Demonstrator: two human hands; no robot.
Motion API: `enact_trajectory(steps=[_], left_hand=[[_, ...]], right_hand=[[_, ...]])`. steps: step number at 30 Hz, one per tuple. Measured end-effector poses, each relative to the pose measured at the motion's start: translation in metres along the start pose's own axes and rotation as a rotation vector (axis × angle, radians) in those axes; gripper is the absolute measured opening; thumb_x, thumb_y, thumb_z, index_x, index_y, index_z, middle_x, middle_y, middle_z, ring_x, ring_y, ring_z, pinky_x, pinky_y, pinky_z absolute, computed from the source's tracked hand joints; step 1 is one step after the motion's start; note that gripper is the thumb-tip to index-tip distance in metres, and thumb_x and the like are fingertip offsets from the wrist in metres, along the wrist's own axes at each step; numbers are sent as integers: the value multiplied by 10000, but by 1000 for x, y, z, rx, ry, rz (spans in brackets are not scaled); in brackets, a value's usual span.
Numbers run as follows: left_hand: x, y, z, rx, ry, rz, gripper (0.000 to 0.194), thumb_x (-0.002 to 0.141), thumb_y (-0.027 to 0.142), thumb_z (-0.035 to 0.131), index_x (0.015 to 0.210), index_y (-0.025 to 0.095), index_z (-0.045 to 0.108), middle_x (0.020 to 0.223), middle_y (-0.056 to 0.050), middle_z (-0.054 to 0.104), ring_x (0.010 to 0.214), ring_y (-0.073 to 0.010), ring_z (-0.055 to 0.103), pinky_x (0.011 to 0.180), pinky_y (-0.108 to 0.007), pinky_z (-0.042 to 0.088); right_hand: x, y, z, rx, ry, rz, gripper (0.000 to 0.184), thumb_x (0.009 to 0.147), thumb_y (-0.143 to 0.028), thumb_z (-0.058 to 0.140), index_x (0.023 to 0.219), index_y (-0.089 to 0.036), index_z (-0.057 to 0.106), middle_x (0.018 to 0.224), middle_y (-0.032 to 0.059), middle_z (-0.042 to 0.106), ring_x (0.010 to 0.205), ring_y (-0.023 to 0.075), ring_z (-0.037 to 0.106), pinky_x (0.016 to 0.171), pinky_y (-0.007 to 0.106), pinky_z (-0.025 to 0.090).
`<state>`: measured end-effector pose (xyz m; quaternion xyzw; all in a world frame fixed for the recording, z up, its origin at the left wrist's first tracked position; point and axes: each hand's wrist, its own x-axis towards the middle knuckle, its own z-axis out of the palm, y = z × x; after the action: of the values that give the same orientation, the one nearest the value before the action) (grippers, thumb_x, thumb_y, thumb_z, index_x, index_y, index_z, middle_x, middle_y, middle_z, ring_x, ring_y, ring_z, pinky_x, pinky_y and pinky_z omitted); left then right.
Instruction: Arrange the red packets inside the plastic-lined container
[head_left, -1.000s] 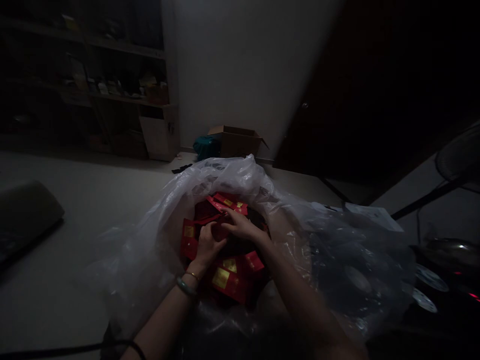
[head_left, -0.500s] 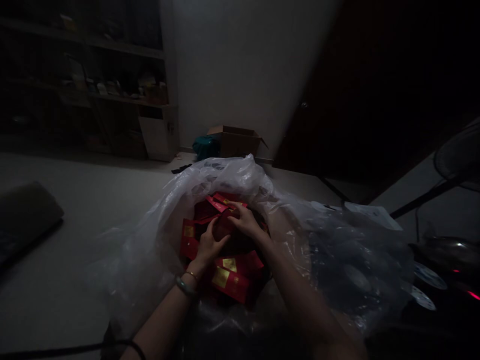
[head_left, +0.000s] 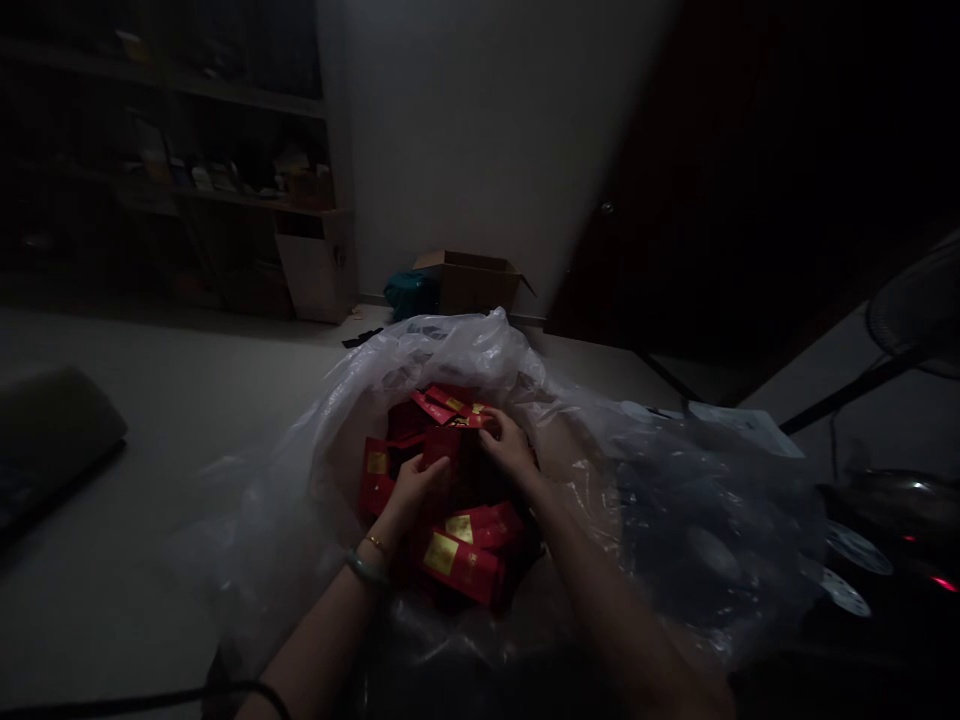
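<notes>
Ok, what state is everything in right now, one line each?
Left hand: closed on a dark red packet
Held packet: in the left hand; sealed or opened, cannot tell
Right hand: fingers curled by the packets, grip unclear
Other red packets: heaped
Plastic bag: mouth open
Cardboard box: top open
Red light: lit
Fan: too dark to tell

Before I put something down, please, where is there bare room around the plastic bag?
The floor on the left is bare, between the plastic bag, the shelves and the dark bulky object. Crowded: inside the bag, where red packets surround the left hand and right hand; and right, near round patterned items.
</notes>
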<state>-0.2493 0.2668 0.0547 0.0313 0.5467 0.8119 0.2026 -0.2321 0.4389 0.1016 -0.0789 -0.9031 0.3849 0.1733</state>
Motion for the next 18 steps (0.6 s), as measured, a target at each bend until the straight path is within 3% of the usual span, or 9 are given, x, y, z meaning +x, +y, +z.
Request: enact_trajectory(steps=[3,6,13,18], left_hand=[[1,1,-2,-40,8,-37,528,503,502,814,833,120,660,690,-42,698,565,-153,633,559,-256,505],[1,1,-2,-51,-4,-72,508,533,509,797,832,122,661,699,-51,704,570,-160,646,550,-256,512],[2,2,-4,-12,-10,-88,462,616,542,727,809,127,666,708,-59,703,596,-178,652,560,-277,515],[1,1,-5,-16,-17,-67,509,544,469,794,899,127,666,776,-57,714,630,-168,654,573,-250,495]], right_hand=[[-11,30,1,-442,-156,195,449,799,-254,588,1224,-129,519,1167,182,585,1111,302,545,937,417,401],[-23,48,6,-677,-221,290,511,806,-301,599,1270,-129,470,1201,210,547,1129,342,526,901,448,404],[-24,67,12,-676,-232,357,409,783,-255,598,1153,-97,526,1154,195,536,1037,274,586,858,337,429],[-27,79,19,-569,-181,347,558,720,-219,622,1242,-89,470,1187,196,509,1060,284,575,872,333,427]])
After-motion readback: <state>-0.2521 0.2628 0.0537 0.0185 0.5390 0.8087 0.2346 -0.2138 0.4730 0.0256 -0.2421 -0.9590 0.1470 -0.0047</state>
